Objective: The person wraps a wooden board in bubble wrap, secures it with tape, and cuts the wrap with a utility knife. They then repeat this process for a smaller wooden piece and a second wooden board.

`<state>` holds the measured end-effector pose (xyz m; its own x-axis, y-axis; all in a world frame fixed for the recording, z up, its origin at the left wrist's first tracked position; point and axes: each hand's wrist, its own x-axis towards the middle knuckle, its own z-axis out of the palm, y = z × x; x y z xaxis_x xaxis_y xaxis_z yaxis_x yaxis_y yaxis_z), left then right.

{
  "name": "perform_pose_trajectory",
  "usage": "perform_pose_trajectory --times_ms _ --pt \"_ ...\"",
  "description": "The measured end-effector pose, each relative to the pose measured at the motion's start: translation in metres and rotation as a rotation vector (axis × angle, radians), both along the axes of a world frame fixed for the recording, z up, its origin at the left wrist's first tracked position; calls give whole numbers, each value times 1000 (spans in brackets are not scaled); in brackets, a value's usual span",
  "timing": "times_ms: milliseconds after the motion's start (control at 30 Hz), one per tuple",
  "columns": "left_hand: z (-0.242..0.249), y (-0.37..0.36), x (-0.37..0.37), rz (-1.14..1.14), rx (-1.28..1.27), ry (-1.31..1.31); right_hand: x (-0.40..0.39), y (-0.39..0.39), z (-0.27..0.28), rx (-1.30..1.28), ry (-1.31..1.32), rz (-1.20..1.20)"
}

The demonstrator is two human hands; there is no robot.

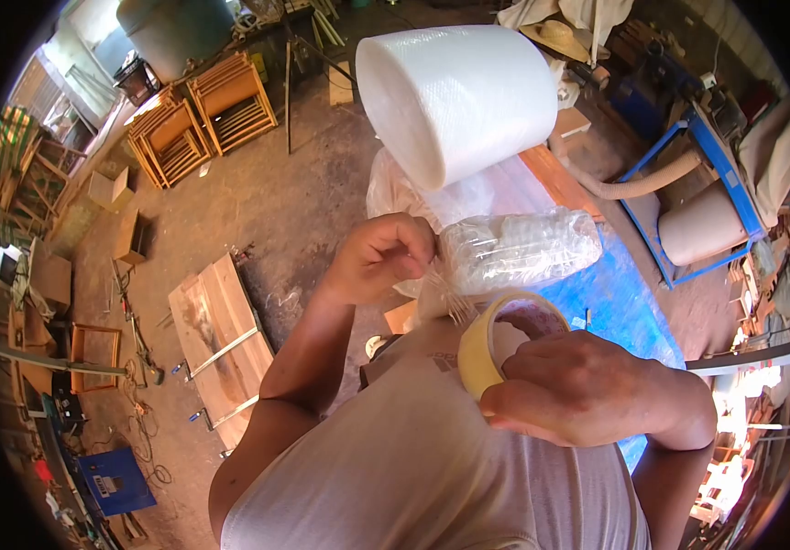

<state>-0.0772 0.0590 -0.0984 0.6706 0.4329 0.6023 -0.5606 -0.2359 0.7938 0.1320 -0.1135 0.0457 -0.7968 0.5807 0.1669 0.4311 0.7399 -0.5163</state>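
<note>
My right hand (pixel 574 385) is wrapped round a roll of yellowish tape (pixel 479 353), with fingers through its core. A strip of clear tape (pixel 450 295) stretches from the roll towards my left hand (pixel 384 257), whose fingers are pinched on its end. Just beyond both hands lies a bundle wrapped in clear plastic (pixel 523 249), on its side near a blue sheet (pixel 629 307). What is inside the bundle cannot be made out. A large roll of white bubble wrap (pixel 459 96) is farther back.
Wooden panels with clamps (pixel 221 344) are on the floor at the left. Folded wooden chairs (pixel 230 101) stand at the back left. A blue metal frame (pixel 688 197) and a hose (pixel 629 188) are at the right.
</note>
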Motion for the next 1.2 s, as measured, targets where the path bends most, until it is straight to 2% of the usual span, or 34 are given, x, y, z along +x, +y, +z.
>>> perform_pose_trajectory --times_ms 167,267,367,433,667,833,933,1067,1133,1200 --pt "0 4 1 -39 44 -32 0 1 -2 1 37 5" --pt "1 5 3 -97 86 -135 -1 2 3 1 47 56" --pt "4 3 1 -73 107 -137 -1 3 4 31 -27 80" --pt "4 3 0 -29 28 -35 1 3 0 38 8 19" --pt "0 9 6 56 35 -5 3 5 -2 25 -20 -35" --pt "7 6 12 70 -82 55 7 7 1 18 -50 -49" --pt "0 10 18 198 64 11 10 9 -3 33 -26 -48" --pt "-10 5 32 288 100 -93 15 10 -7 31 -12 -52" --pt "-2 -4 37 132 -430 -208 16 11 -8 18 3 -42" --pt "-11 6 32 137 -361 -115 15 13 -9 16 8 -37"
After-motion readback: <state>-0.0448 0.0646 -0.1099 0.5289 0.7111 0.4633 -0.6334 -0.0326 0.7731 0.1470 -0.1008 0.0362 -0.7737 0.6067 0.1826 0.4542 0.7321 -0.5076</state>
